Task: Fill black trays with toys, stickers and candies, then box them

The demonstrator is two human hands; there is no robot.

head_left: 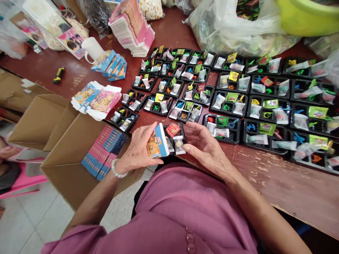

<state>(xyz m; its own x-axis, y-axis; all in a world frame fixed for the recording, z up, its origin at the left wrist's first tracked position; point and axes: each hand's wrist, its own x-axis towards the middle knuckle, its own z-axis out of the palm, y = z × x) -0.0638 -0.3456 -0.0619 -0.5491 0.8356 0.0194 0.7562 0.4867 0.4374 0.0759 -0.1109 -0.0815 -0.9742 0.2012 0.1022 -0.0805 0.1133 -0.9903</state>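
Note:
My left hand, with a pale bead bracelet at the wrist, holds a small blue and yellow printed box near the table's front edge. Its open end faces a black tray that carries a red packet and clear-wrapped sweets. My right hand is at the other side of this tray, its fingers curved and the thumb by the wrapped sweet. How far the tray sits inside the box is hard to tell. Rows of similar filled black trays lie beyond my hands.
A cardboard box holding packed small boxes stands at the left. Flat printed cartons, blue boxes, a white mug, a yellow-black tool and a pink card stack lie behind. Plastic bags and a green basin fill the back right.

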